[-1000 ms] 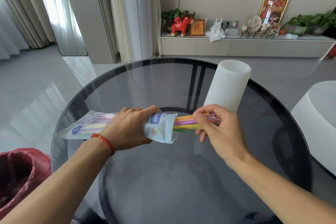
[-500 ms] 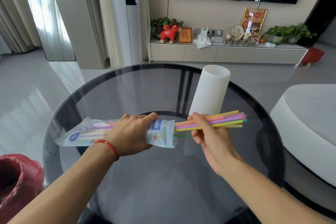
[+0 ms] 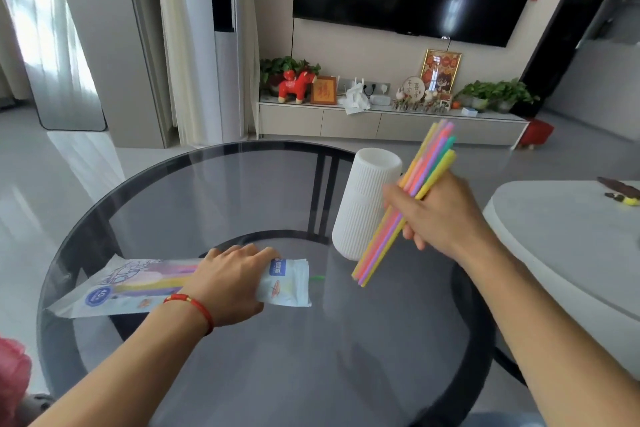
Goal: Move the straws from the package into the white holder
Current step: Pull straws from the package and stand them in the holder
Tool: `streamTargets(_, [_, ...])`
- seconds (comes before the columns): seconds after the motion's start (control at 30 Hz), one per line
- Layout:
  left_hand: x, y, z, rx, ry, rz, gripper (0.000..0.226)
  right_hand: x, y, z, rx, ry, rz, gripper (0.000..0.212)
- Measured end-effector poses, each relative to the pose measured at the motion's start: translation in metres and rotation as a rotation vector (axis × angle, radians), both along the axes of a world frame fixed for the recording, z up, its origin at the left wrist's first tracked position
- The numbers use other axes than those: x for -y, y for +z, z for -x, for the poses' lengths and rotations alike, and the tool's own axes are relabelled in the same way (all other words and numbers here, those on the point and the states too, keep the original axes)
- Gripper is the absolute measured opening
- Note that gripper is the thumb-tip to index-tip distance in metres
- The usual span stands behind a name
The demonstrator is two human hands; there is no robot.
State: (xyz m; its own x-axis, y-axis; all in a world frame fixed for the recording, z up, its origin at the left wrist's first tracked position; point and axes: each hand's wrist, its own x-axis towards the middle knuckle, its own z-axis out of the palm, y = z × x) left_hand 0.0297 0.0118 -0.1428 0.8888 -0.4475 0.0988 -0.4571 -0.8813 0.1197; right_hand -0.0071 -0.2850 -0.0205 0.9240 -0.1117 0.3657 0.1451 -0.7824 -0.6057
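Head view is showing the right hand gripping a bundle of straws now fully clear of the package and tilting steeply beside the white holder, where half a second ago they were lying level; insertion is looking next. Left hand is pressing the package, more straws inside, onto the glass table

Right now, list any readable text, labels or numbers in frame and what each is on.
"40": in the blue round badge on the clear plastic straw package under the left hand.
Blue label near the package's open end: print too blurred to read.
Gold-framed red plaque on the TV cabinet: one character, illegible.
Round white plaque: characters too small to read.
White ribbed holder: no text.
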Motion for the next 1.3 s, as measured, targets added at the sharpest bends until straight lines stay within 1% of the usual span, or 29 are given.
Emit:
streamTargets(0.07, [0.004, 0.000, 0.001, 0.009, -0.011, 0.025, 0.053, -0.020, -0.019, 0.002, -0.101, 0.010, 0.029, 0.045])
streamTargets(0.13, [0.007, -0.001, 0.003, 0.013, -0.021, 0.035, 0.054, -0.032, -0.041, 0.004, -0.159, 0.018, 0.001, 0.047])
streamTargets(0.27, [0.008, 0.003, 0.004, 0.031, -0.029, 0.059, 0.055, -0.027, -0.061, 0.001, -0.082, -0.049, -0.110, 0.043])
streamTargets(0.4, [0.011, 0.007, 0.004, 0.048, -0.024, 0.066, 0.058, -0.017, -0.062, 0.005, -0.109, -0.076, -0.261, 0.034])
streamTargets(0.47, [0.011, 0.007, 0.004, 0.047, -0.023, 0.072, 0.059, -0.007, -0.049, 0.004, -0.065, -0.054, -0.382, 0.030])
streamTargets(0.53, [0.010, 0.006, 0.004, 0.045, -0.029, 0.078, 0.061, 0.004, -0.028, -0.002, 0.018, -0.013, -0.533, 0.031])
streamTargets(0.57, [0.010, 0.006, 0.003, 0.054, -0.033, 0.080, 0.062, 0.009, -0.014, -0.006, 0.072, 0.019, -0.638, 0.032])
streamTargets(0.63, [0.009, 0.006, 0.003, 0.053, -0.035, 0.079, 0.065, 0.015, 0.012, -0.017, 0.163, 0.054, -0.909, 0.035])
streamTargets(0.67, [0.009, 0.007, 0.003, 0.053, -0.035, 0.081, 0.066, 0.018, 0.024, -0.023, 0.202, 0.043, -1.031, 0.034])
streamTargets(0.7, [0.010, 0.007, 0.003, 0.061, -0.036, 0.085, 0.067, 0.020, 0.036, -0.029, 0.240, 0.014, -1.107, 0.032])
streamTargets(0.73, [0.010, 0.006, 0.004, 0.065, -0.035, 0.084, 0.067, 0.023, 0.044, -0.033, 0.271, -0.022, -1.127, 0.030])
streamTargets(0.8, [0.010, 0.007, 0.003, 0.072, -0.027, 0.078, 0.068, 0.028, 0.057, -0.042, 0.337, -0.089, -1.051, 0.027])
streamTargets(0.9, [0.008, 0.006, 0.001, 0.066, -0.023, 0.080, 0.066, 0.030, 0.061, -0.052, 0.415, -0.193, -0.800, 0.026])
streamTargets(0.97, [0.009, 0.005, 0.002, 0.055, -0.022, 0.065, 0.065, 0.026, 0.060, -0.059, 0.388, -0.236, -0.617, 0.025])
streamTargets(1.07, [0.010, 0.004, 0.003, 0.030, -0.029, 0.047, 0.064, 0.012, 0.050, -0.069, 0.252, -0.245, -0.464, 0.021])
streamTargets(1.13, [0.009, 0.005, 0.003, 0.021, -0.031, 0.041, 0.065, 0.003, 0.044, -0.076, 0.083, -0.221, -0.408, 0.023])
streamTargets(1.2, [0.008, 0.005, 0.003, 0.025, -0.030, 0.044, 0.067, 0.000, 0.039, -0.082, -0.034, -0.167, -0.423, 0.031])
streamTargets(1.3, [0.008, 0.005, 0.002, 0.031, -0.017, 0.051, 0.068, 0.001, 0.035, -0.086, -0.042, -0.081, -0.507, 0.038])
